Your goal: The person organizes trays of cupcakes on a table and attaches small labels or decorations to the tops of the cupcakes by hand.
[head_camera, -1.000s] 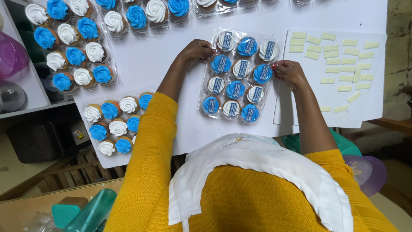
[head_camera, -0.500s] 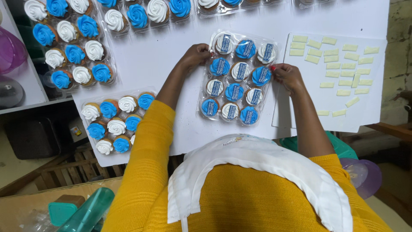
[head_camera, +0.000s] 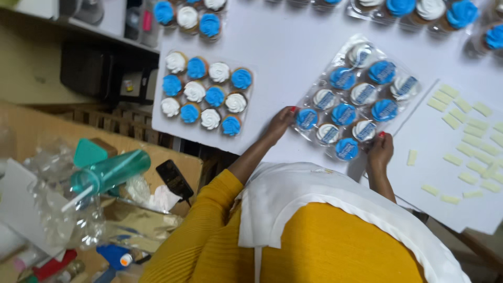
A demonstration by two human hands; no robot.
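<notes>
While my hands are gripping it at two sides, the clear lidded cupcake tray [head_camera: 356, 99] is lying tilted on the white desk [head_camera: 293, 47], close to the desk's near edge. My left hand [head_camera: 280, 121] is pinching the tray's near-left corner, fingers closed on the plastic rim, and my right hand [head_camera: 379, 152] is clamping the near-right corner beside the lowest blue cupcake. My hands are well apart, with the tray's near end between them.

To the left, an open tray of blue and white cupcakes [head_camera: 205, 93] is sitting near the desk's left edge, with a bare strip of desk lying between it and my tray. To the right, a white sheet [head_camera: 461, 199] carrying small pale rectangles [head_camera: 451, 121] is touching or slipping just under my tray's right side, so room is running tight there. More cupcakes [head_camera: 419, 9] are lining the far edge, with open desk showing before them. Beyond the left edge, a teal bottle [head_camera: 110, 172] and a black phone [head_camera: 174, 179] are lying on a cluttered lower surface.
</notes>
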